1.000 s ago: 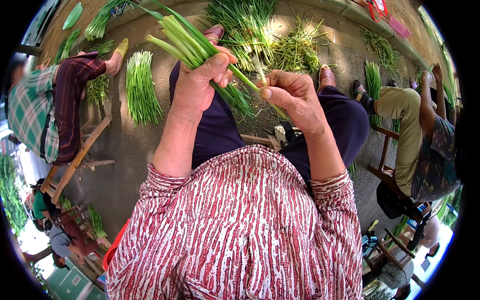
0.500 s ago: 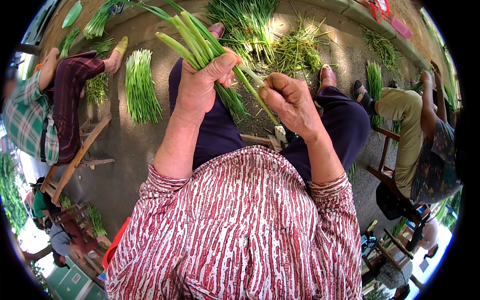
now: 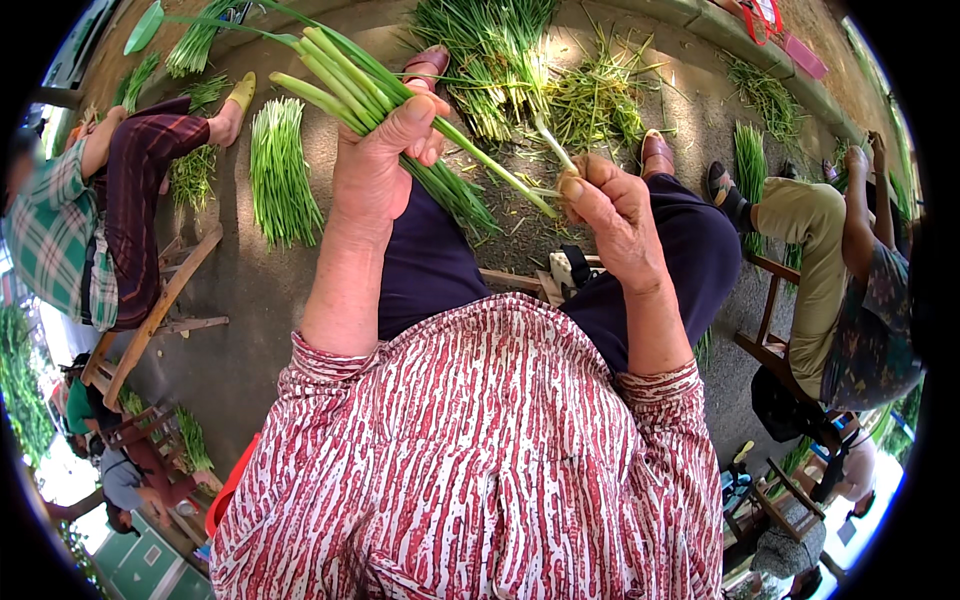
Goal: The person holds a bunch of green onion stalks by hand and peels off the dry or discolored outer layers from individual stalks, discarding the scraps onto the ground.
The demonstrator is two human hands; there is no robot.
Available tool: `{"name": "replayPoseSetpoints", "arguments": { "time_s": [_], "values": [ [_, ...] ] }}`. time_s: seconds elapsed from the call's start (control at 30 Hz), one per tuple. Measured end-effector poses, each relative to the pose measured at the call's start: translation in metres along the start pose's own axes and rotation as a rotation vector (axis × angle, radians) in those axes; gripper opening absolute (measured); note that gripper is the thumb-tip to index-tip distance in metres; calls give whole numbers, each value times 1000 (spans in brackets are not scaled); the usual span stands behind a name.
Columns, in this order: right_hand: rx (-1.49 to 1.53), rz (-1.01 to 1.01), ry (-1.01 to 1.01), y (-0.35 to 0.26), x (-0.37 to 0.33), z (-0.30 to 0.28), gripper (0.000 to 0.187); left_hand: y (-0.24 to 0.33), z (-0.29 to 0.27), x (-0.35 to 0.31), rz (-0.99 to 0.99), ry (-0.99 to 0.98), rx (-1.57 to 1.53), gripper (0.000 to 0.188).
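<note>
My left hand (image 3: 380,165) is closed round a bunch of green onion-like stalks (image 3: 345,85). Their thick pale ends point up and left, and the thin dark green leaves hang below the fist. One longer stalk (image 3: 500,172) slants from the bunch toward my right hand (image 3: 612,205). My right hand is pinched shut on a whitish strip (image 3: 553,145), perhaps an outer leaf sheath, which sticks up from the fingers. A thin shred reaches from these fingers toward the slanting stalk's end; whether they still join is unclear.
Ahead lie a heap of long green leaves (image 3: 480,60) and a pile of yellowish trimmings (image 3: 600,100). A neat green bundle (image 3: 282,175) rests on the ground at left. People sit nearby on both sides, one by a wooden stool (image 3: 160,310). A kerb (image 3: 740,35) runs behind.
My right hand has drawn away to the right with the whitish strip, off the bunch. My left hand has shifted slightly left and down, still holding the stalks.
</note>
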State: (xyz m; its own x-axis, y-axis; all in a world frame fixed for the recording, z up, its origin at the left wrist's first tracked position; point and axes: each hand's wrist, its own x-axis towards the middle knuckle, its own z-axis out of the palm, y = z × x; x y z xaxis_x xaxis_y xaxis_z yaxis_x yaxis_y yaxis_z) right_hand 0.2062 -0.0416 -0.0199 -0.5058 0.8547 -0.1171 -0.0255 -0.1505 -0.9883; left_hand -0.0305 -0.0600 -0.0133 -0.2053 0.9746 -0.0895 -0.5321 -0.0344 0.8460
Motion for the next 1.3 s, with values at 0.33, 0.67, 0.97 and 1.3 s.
{"name": "replayPoseSetpoints", "arguments": {
  "time_s": [0.33, 0.67, 0.97, 1.3],
  "values": [
    [283, 32, 157, -2, -7, -29, 19, 2, -17, 3, 4, 31, -37, 21],
    [247, -123, 241, -50, 35, -85, 12, -7, -13, 18, -59, 51, -64, 21],
    [417, -318, 270, -43, 109, -128, 11, -15, -9, 38, -150, 135, -64, 16],
    [-59, 710, 435, 247, 112, -131, 65, 0, 21, 33, -273, 269, 44, 18]
  ]
}}
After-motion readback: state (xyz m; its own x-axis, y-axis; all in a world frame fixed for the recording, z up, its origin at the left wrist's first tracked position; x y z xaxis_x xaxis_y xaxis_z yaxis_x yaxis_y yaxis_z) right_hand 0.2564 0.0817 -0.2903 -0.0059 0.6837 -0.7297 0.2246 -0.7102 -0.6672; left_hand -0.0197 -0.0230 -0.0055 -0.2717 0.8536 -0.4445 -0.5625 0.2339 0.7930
